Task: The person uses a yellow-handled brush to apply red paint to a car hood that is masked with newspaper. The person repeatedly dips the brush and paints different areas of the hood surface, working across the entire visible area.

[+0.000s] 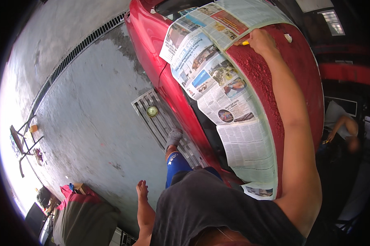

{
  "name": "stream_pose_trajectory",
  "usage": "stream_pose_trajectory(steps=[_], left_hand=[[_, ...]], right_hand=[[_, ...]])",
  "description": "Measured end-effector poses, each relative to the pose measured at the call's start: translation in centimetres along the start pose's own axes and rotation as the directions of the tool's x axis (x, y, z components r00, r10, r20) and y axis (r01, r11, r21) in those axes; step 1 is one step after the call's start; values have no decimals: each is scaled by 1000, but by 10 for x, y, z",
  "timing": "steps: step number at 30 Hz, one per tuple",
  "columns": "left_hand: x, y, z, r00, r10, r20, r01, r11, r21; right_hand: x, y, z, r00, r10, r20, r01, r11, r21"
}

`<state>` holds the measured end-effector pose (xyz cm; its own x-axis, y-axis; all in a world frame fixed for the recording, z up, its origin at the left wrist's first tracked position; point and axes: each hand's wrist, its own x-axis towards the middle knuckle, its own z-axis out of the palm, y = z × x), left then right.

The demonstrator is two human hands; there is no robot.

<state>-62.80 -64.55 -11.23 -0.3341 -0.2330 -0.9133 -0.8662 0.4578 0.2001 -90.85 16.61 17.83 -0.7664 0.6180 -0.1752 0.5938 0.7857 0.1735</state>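
Observation:
My right hand [262, 42] reaches far over a red car roof [297, 74], closed round a small tool with a yellow handle [245, 42]. Its kind is hard to make out; the thin end points left, at the roof's edge by the paper. Beneath my arm the red paint is wrinkled and blistered [256, 71]. Sheets of newspaper [217, 78] cover the side of the car, with a pale greenish strip [250, 88] along their border with the roof. Low on my left, my left hand [142, 189] hangs away from the car, fingers extended, with nothing visible in it.
I stand with one grey clog [174, 136] on a slatted bench [146, 101] beside the car, where a round open tin [152, 111] rests. A chair [23, 141] and a covered pile [84, 217] stand at left. Another person [340, 123] is at right. A pale flake [288, 37] lies on the roof.

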Motion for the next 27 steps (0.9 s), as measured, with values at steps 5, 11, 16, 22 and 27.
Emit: stream_pose_trajectory(steps=[5, 11, 16, 22, 27], left_hand=[[7, 23, 10, 999, 28, 21, -26, 998, -50], [0, 25, 0, 1000, -2, -4, 2, 999, -41], [-1, 16, -5, 998, -57, -7, 57, 998, -11], [6, 24, 0, 999, -40, -5, 39, 999, -28], [5, 30, 2, 999, -41, -5, 40, 999, -11]], right_hand=[[15, 12, -15, 991, 10, -137, -14, 999, -29], [28, 42, 24, 957, 56, -284, 19, 967, 254], [-8, 59, 54, 983, -10, -182, 59, 962, 266], [-25, 87, 22, 992, -20, -121, 47, 973, 224], [-11, 95, 3, 956, 172, 238, -293, 559, 776]])
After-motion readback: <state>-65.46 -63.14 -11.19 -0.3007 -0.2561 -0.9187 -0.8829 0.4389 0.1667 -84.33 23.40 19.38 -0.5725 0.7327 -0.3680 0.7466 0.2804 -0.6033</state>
